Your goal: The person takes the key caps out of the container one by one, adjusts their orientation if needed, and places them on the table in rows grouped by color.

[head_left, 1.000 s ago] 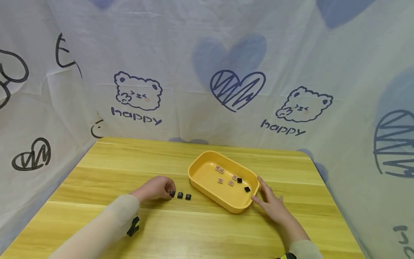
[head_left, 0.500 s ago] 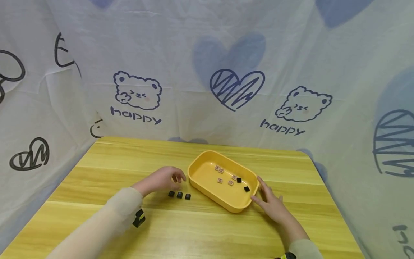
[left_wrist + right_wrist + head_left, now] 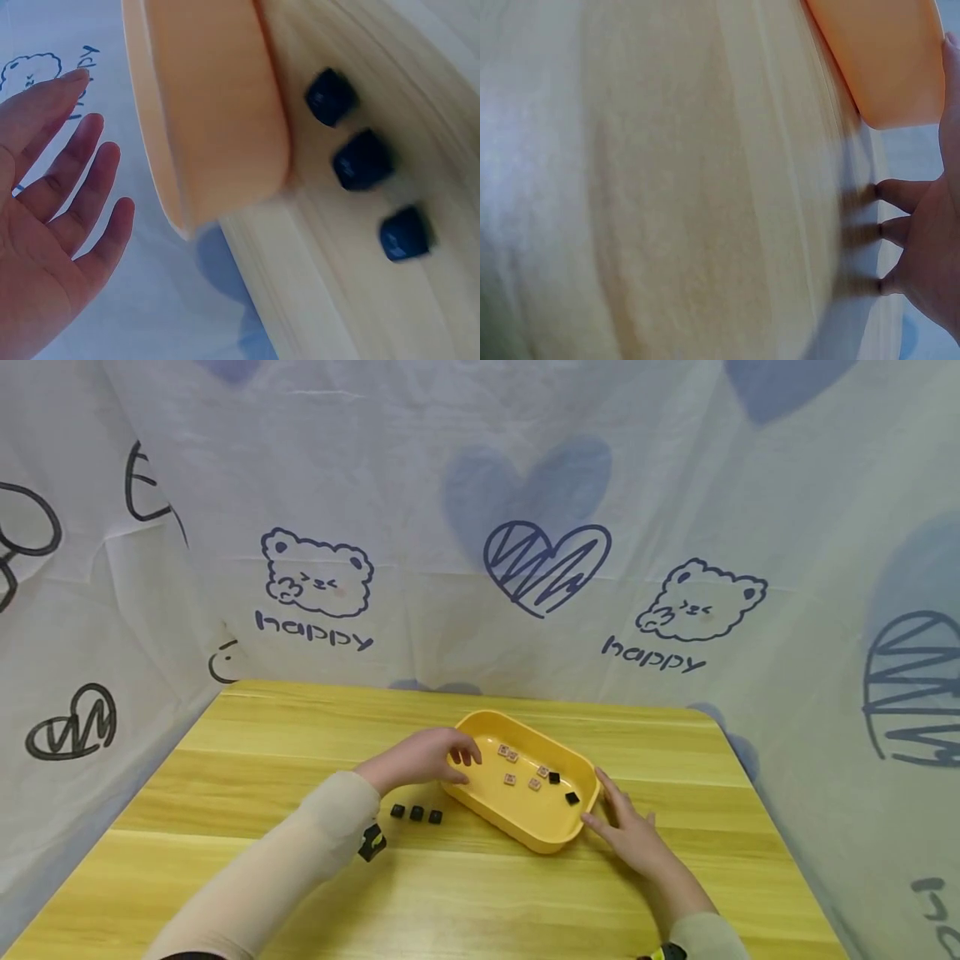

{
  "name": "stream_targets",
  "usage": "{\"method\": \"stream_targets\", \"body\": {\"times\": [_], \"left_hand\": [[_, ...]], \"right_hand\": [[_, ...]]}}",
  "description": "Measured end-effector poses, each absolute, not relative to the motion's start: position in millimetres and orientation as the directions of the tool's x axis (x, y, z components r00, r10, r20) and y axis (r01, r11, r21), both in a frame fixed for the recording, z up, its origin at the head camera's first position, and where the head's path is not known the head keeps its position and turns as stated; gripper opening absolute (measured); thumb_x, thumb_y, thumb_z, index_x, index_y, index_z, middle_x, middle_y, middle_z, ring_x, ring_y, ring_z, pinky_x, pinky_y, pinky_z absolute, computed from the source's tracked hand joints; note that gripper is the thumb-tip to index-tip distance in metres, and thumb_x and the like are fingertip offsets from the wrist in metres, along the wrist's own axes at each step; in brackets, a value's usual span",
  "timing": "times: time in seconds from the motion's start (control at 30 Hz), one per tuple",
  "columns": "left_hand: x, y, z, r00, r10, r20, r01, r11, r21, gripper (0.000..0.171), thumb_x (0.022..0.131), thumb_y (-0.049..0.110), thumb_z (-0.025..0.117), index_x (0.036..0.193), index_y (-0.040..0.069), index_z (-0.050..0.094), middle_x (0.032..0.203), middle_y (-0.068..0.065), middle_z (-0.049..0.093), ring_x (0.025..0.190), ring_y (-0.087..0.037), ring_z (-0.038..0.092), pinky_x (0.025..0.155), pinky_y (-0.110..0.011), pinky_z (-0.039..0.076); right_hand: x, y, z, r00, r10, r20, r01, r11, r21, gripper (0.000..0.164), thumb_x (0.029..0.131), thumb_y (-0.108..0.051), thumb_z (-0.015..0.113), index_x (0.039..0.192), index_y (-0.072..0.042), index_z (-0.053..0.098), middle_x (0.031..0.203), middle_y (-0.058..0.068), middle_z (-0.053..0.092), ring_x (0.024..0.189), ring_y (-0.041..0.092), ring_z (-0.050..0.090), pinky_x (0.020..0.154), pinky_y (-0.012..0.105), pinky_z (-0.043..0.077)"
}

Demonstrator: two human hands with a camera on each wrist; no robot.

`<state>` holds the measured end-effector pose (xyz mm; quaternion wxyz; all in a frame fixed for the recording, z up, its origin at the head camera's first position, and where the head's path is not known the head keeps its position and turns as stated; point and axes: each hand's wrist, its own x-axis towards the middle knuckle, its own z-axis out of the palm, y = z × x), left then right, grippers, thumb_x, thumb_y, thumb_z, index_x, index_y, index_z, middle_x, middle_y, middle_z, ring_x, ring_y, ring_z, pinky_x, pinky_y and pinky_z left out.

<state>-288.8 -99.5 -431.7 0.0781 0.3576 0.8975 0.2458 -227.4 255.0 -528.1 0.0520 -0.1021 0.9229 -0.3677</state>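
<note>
My left hand (image 3: 438,755) hovers over the left end of a yellow plastic bin (image 3: 501,819), fingers loosely bent and holding nothing. In the left wrist view the palm and fingers of that left hand (image 3: 56,195) show bare, apart from the bin's wall (image 3: 214,105). Three black keycaps (image 3: 416,813) form a short row on the table, left of the bin. Inside the bin lie several pinkish keycaps (image 3: 510,779) and two black keycaps (image 3: 572,798). At the bin's right end, my right hand (image 3: 633,839) touches the rim with thumb and forefinger; its other fingertips (image 3: 889,285) rest on the table.
The wood-grain table (image 3: 480,902) carries the bin and keycaps. A white printed cloth (image 3: 435,602) hangs behind the table's back edge and along both sides.
My left hand has let go of the leftmost black keycap in the row, lifted, and moved right to above the bin. The right hand and bin have stayed in place.
</note>
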Motion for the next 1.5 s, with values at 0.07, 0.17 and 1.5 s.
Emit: {"method": "stream_targets", "body": {"times": [0.07,0.17,1.5], "left_hand": [[-292.1,-90.3,-430.3,-0.727,0.686,0.028,0.603,0.618,0.504,0.024,0.083,0.012,0.079,0.105,0.012,0.070,0.101,-0.004,0.068,0.092,-0.019,0.062,0.082,-0.031,0.050],[-297.4,-75.5,-427.9,-0.723,0.691,0.016,0.600,0.616,0.510,0.024,0.083,0.012,0.078,0.106,0.015,0.070,0.102,0.000,0.067,0.094,-0.019,0.062,0.082,-0.030,0.049],[-324.2,56.0,-441.7,-0.467,0.798,-0.381,0.717,0.594,0.365,0.046,0.090,0.023,0.073,0.132,0.014,0.059,0.121,-0.006,0.063,0.104,-0.013,0.059,0.084,-0.026,0.049]], "right_hand": [[-227.4,256.0,-528.6,-0.975,-0.223,-0.022,-0.148,0.711,-0.688,0.079,0.097,-0.050,0.053,0.158,-0.028,0.008,0.154,0.022,0.026,0.140,0.052,0.009,0.100,0.073,-0.014],[-227.4,258.1,-528.0,-0.976,-0.219,-0.021,-0.146,0.717,-0.681,0.079,0.097,-0.051,0.052,0.158,-0.030,0.007,0.154,0.021,0.026,0.140,0.052,0.009,0.100,0.073,-0.013],[-226.4,255.4,-523.4,-0.975,-0.215,-0.053,-0.123,0.722,-0.681,0.078,0.098,-0.049,0.052,0.158,-0.027,0.007,0.155,0.020,0.026,0.141,0.050,0.010,0.100,0.073,-0.013]]}}
